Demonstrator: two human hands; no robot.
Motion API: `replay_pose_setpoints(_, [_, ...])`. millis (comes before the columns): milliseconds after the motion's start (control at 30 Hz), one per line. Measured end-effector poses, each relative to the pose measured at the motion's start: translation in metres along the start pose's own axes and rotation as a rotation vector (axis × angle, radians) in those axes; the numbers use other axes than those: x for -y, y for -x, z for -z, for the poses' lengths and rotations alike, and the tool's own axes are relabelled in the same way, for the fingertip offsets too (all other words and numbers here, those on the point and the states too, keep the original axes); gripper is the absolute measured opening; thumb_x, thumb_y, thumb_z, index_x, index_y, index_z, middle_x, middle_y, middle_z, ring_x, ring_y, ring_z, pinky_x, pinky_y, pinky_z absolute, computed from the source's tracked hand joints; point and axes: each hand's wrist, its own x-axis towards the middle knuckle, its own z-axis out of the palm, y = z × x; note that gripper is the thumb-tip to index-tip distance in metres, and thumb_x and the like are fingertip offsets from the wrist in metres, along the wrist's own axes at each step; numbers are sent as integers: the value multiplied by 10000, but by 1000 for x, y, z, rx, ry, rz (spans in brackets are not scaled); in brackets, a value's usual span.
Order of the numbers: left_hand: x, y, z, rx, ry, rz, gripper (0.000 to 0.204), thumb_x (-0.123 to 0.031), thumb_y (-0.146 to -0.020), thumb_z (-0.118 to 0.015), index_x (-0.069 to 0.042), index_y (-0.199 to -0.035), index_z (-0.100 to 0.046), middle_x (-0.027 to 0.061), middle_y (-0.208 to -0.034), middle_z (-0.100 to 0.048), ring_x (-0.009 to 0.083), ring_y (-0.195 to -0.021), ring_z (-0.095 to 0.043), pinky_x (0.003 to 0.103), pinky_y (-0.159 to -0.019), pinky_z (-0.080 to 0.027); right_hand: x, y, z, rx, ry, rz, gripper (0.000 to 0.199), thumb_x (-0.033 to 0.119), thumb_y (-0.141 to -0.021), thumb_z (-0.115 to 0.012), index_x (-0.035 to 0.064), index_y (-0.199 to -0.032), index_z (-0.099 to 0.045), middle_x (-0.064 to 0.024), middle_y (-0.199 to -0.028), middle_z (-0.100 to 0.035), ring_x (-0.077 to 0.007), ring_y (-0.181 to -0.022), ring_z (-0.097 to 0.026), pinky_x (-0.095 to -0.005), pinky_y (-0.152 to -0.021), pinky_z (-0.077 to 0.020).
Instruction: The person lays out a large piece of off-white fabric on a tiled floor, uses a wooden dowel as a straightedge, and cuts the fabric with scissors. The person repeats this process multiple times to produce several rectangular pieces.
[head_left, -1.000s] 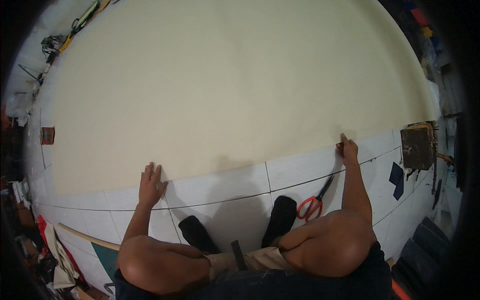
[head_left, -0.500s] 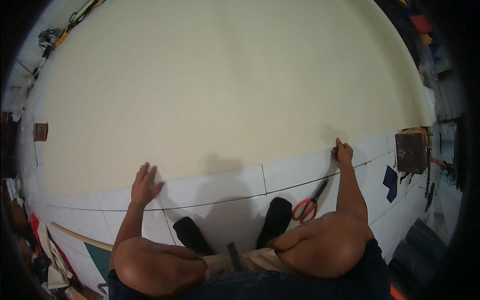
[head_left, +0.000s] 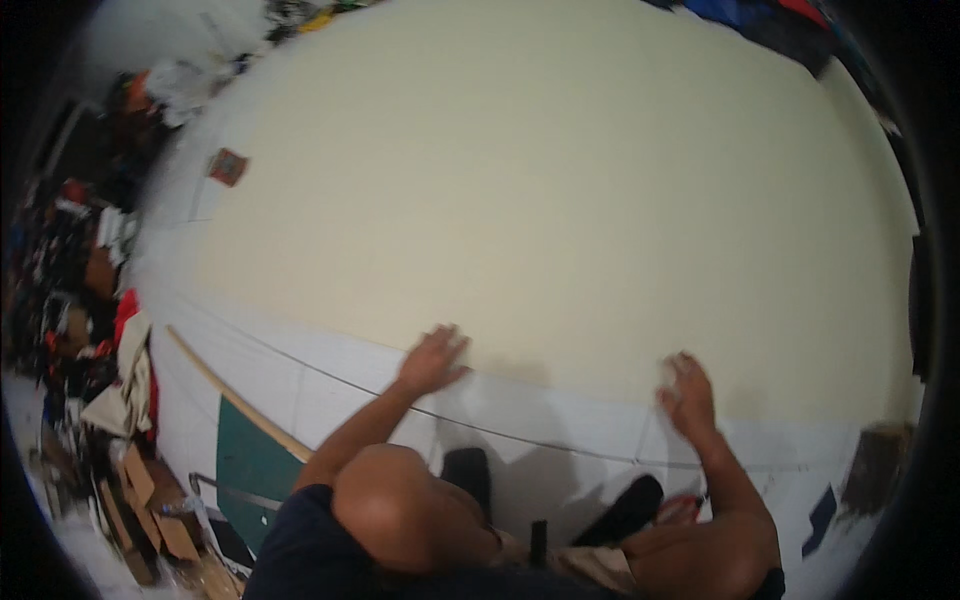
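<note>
A large cream sheet (head_left: 560,200) lies spread over the white tiled floor. My left hand (head_left: 435,360) rests at its near edge, fingers stretched out and apart, holding nothing that I can see. Farther right along that edge is my right hand (head_left: 688,392), slightly blurred, its fingers loosely apart over the sheet's border. Red-handled scissors (head_left: 680,510) lie beside my right forearm, partly hidden behind my leg.
A small reddish tin-like block (head_left: 228,167) sits on the sheet's left edge, a dark brown block (head_left: 876,468) near its right corner. A wooden strip (head_left: 235,395) and green board (head_left: 245,455) lie at left, beside piled clutter (head_left: 75,330). A dark blue scrap (head_left: 820,522) is at right.
The view has swung left, showing more clutter there. My hands are now closer together along the near edge, and my right hand's fingers have loosened from a pinched pose.
</note>
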Motion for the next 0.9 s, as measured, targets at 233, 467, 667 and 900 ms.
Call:
replay_pose_setpoints(233, [6,18,-3,-85,59,-1,636,-423,-845,-687,-113,-1370,-508,197,-1433,-443,380,-1331,-414,504,-1094,-334,51,-4,-44,124,166,234,582,200,-750,-769,83,-1286,-576,-196,-1414,-451,-408,-1329,-394,-522,-1068,-342])
replay_pose_setpoints(467, [59,150,-13,-501,122,1132,566,-335,-781,-726,-11,-1227,-599,205,-1249,-577,371,-1224,-473,479,-1052,-352,45,28,-38,78,142,157,601,231,-707,-788,17,-1234,-592,-253,-1377,-477,-452,-1281,-442,-514,-1021,-403])
replay_pose_setpoints(667, [50,279,-10,-374,398,2158,825,-422,-851,-658,98,-1406,-340,289,-1318,-492,377,-1304,-432,455,-1061,-394,23,34,-40,51,160,143,570,327,-710,-770,24,-1170,-624,-231,-1301,-547,-402,-1167,-540,-518,-906,-461])
replay_pose_setpoints(900, [82,318,-75,-847,327,1821,368,-252,-914,-620,90,-1007,-521,241,-915,-627,380,-833,-635,483,-746,-499,48,-24,12,187,178,168,442,402,-759,-737,104,-1082,-687,-146,-1126,-628,-312,-968,-635,-482,-829,-498])
